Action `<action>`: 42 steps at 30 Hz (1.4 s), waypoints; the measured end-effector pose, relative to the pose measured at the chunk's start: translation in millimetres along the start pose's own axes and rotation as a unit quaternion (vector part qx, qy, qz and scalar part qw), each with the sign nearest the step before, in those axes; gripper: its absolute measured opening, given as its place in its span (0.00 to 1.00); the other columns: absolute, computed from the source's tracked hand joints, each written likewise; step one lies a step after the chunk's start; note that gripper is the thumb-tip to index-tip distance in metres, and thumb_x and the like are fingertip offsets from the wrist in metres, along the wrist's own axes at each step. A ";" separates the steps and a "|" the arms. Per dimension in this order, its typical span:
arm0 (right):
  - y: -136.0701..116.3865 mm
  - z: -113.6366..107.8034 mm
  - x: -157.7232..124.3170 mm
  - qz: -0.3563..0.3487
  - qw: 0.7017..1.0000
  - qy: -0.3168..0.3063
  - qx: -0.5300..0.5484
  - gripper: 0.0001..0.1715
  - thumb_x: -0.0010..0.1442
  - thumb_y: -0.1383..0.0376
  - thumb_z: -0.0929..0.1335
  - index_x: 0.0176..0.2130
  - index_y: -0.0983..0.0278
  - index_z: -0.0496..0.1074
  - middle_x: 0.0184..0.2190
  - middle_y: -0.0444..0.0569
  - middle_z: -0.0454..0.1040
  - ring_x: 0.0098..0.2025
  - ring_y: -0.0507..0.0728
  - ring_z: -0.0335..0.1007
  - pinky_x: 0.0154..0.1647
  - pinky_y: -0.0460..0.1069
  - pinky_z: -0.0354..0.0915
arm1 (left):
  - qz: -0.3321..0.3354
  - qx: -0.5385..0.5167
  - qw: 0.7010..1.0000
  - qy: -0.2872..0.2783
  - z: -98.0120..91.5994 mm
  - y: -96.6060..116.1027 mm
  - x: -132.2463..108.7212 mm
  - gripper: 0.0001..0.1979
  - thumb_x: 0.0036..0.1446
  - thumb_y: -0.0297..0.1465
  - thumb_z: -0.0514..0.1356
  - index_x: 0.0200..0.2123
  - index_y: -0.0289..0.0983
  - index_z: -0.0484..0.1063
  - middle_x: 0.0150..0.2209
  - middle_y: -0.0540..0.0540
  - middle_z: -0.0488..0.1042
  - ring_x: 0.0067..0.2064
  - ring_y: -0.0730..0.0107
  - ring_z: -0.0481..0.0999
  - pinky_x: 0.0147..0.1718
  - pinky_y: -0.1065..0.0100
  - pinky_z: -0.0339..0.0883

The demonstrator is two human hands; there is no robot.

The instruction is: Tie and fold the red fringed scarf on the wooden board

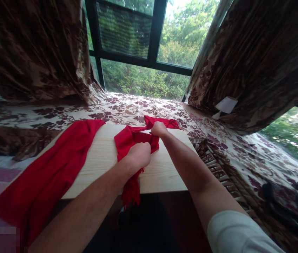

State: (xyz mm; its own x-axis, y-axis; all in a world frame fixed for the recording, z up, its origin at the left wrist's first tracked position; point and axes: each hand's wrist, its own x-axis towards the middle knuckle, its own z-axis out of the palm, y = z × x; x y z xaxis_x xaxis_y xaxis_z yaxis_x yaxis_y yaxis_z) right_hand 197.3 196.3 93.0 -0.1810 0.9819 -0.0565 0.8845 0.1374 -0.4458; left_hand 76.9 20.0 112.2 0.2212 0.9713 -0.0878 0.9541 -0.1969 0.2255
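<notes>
Seemingly both hands point(138, 154) gripping scarf point(127, 138) mid-board point(104, 158)

A scarf point(59, 168) lies on the board point(104, 154), its left end overhanging, the window point(143, 45) behind.

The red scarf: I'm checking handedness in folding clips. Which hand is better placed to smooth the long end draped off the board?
Probably the left hand: it grips the red scarf nearer that draped end; the right hand holds the far bunch.

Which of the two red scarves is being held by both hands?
The bunched red scarf mid-board; left hand and right hand grip it. The other scarf lies spread, untouched, off the left edge.
</notes>
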 end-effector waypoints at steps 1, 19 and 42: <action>2.6 0.4 0.0 0.028 1.000 0.005 0.006 0.21 0.52 0.67 0.73 0.48 0.67 0.78 0.44 0.64 0.77 0.50 0.73 0.74 0.47 0.61 0.72 | -0.009 0.012 1.000 -0.012 -6.5 -4.6 0.2 0.15 0.57 0.26 0.57 0.46 0.30 0.76 0.41 0.28 0.79 0.44 0.46 0.81 0.40 0.58 0.73; 24.5 21.6 -67.1 -0.016 0.990 0.140 0.006 0.39 0.55 0.60 0.69 0.63 0.71 0.64 0.59 0.65 0.70 0.59 0.66 0.69 0.57 0.57 0.67 | 0.110 0.214 0.965 0.106 24.9 -48.1 -58.4 0.29 0.59 0.18 0.48 0.64 0.29 0.62 0.57 0.29 0.69 0.45 0.56 0.75 0.41 0.60 0.71; 44.2 54.4 -111.6 -0.251 0.960 0.105 -0.064 0.33 0.65 0.53 0.65 0.66 0.57 0.65 0.72 0.50 0.51 0.74 0.67 0.37 0.70 0.66 0.46 | -0.021 0.136 0.984 0.110 32.6 -112.3 -126.0 0.18 0.57 0.25 0.55 0.51 0.37 0.74 0.44 0.39 0.77 0.44 0.52 0.75 0.47 0.55 0.67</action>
State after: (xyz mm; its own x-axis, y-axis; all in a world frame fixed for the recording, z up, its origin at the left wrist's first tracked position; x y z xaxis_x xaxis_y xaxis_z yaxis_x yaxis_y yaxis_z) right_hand 233.1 85.7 31.1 -0.5195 0.7910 0.3231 0.7570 0.6015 -0.2554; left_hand -51.5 -84.5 66.3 0.1600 0.9788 0.1279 0.9868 -0.1554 -0.0447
